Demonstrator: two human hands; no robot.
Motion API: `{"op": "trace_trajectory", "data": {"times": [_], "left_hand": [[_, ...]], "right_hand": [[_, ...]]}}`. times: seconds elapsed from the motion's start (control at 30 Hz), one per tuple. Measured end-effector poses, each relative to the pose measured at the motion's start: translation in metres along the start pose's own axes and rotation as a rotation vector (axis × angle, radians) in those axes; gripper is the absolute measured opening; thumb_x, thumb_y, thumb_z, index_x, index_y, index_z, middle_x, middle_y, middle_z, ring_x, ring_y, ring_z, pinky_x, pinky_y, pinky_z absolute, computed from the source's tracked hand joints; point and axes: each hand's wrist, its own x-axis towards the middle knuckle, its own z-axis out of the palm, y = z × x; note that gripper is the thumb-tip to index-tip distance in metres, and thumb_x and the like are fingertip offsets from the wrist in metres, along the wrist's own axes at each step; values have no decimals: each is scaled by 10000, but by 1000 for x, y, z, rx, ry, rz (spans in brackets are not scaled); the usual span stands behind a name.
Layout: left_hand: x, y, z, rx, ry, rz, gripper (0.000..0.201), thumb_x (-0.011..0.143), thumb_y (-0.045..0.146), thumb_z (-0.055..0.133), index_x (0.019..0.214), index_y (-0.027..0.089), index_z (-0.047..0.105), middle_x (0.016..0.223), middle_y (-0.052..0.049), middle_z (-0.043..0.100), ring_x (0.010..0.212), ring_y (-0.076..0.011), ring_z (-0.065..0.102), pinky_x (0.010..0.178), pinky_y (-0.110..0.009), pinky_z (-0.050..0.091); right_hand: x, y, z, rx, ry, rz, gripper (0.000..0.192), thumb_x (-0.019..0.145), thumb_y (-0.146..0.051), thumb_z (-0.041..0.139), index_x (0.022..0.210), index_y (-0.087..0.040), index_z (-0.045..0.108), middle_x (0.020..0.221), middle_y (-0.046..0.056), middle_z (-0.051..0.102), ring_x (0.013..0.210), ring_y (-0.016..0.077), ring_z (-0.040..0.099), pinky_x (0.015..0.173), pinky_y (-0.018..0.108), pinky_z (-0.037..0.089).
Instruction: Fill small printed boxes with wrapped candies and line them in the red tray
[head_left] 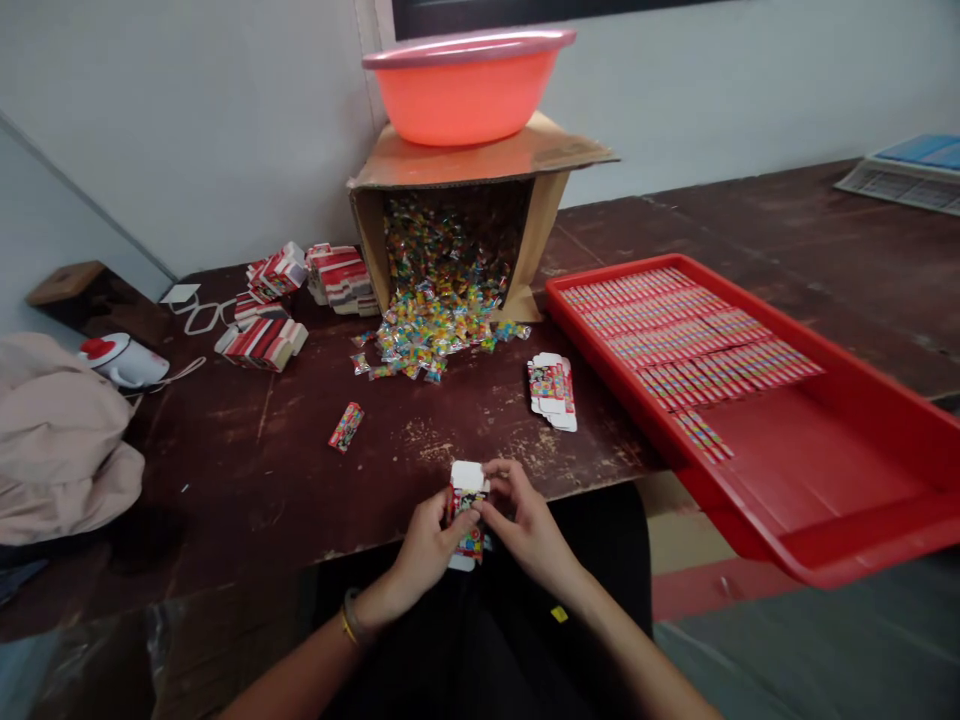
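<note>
1. Both hands, left hand [427,545] and right hand [525,525], pinch one small printed carton [466,505] at the table [247,460] edge.
2. One filled carton [346,427] lies left.
3. One flat stack [553,390], glossy.
4. One red plastic tray [862,470], rows inside.

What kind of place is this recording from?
Probably a small hand-packing workshop. A tipped cardboard box spills wrapped candies onto a worn table, and a red tray holds rows of filled small packs.
</note>
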Motion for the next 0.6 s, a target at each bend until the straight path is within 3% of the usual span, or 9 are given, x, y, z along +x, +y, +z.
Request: {"op": "trace_trajectory", "data": {"times": [0.07,0.13,0.3,0.43,0.6], "left_hand": [[-5,3,-1,55,81,122,352,734,353,735,1012,194,589,909,-48,704,840,-201,651,766,-280,481],[-11,5,-2,77,87,171,411,742,303,732,1091,216,534,941,-46,704,877,-203,660,806,-291,479],[-28,-5,-4,77,-60,71,332,767,314,713,1025,212,530,846,-33,711,754,-189,674,669,-260,477],[-42,-11,-8,132,-157,-5,284,767,325,705,1002,187,623,826,-44,731,736,-196,673,667,-268,479],[-51,-5,-8,145,-77,-47,230,833,379,596,817,180,711,748,-35,712,702,-174,617,671,-264,448]], "right_hand": [[-7,3,-1,61,0,45,294,850,-316,643,1046,-237,439,852,-12,617,725,135,563,662,244,445],[-14,3,-4,148,-26,89,260,835,-345,662,947,-228,458,809,-23,601,690,120,541,621,223,429],[-31,12,-10,462,-74,285,296,846,-460,621,790,-183,533,683,-36,515,599,93,481,548,204,425],[-41,23,-10,666,-203,542,287,733,-359,745,877,-173,580,719,-33,539,591,73,493,508,165,415],[-38,15,-7,621,-332,608,308,660,-261,759,920,-162,627,756,-23,590,580,67,515,500,159,436]]}}
